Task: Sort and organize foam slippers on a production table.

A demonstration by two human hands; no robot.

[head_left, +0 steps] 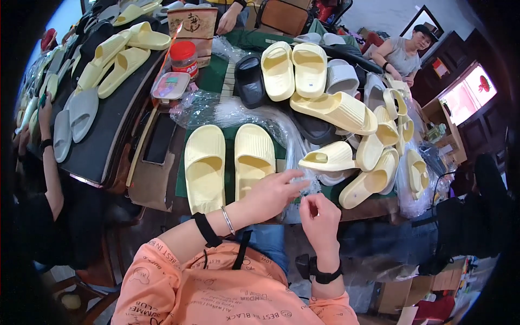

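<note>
At the near edge of the green table, both hands met over a thin clear plastic bag. The bag was transparent and crinkled, so faint against the background that only its glossy folds showed; its full outline could not be made out. The left hand reached in from the lower left, fingers curled and pinching the film at its upper edge. The right hand sat just below and to the right, fingers bent inward and gripping the same bag, so the plastic was stretched between the 2 hands. Each wrist carried a dark band, and the left also wore a thin bracelet.

Just beyond the left hand lay a pair of pale yellow ribbed slides, 2 of them side by side, soles down, toes pointing away from the person. The right slide of that pair nearly touched the left hand's knuckles. A sheaf of more clear bags spread behind the pair. To the right of the hands a heap of yellow slides was piled loosely, some on their sides, and 1 black slide rested farther back beside another yellow pair.
</note>
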